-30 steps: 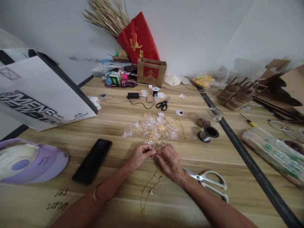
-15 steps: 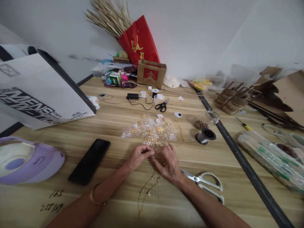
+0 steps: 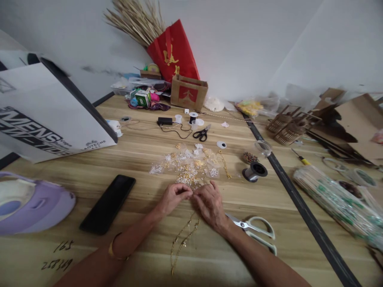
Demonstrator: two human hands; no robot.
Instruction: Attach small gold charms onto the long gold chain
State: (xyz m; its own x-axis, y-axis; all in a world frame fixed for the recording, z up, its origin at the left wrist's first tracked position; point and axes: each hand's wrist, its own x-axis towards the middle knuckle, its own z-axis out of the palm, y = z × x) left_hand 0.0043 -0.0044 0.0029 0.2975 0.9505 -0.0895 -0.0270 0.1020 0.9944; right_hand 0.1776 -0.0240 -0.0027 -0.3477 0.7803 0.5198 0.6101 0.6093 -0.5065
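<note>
My left hand [image 3: 172, 197] and my right hand [image 3: 210, 204] meet fingertip to fingertip on the wooden table [image 3: 143, 159], both pinched closed on the upper end of a thin gold chain [image 3: 181, 242]. The chain trails down toward me between my wrists. Just beyond my fingers lies a heap of small gold and silver findings in clear bags [image 3: 188, 165]. A gold bangle [image 3: 113, 251] circles my left wrist.
White-handled scissors [image 3: 254, 231] lie right of my right wrist, a black phone [image 3: 108, 203] to the left. A wire spool [image 3: 253, 171], black scissors [image 3: 201, 133], a purple cap [image 3: 30, 203], a white shopping bag [image 3: 48, 115], a red bag [image 3: 173, 52] and wooden crafts [image 3: 287, 125] stand around.
My hands stay pinched together on the chain with only small finger motion. The view has drifted slightly, so everything sits a little further left and lower.
</note>
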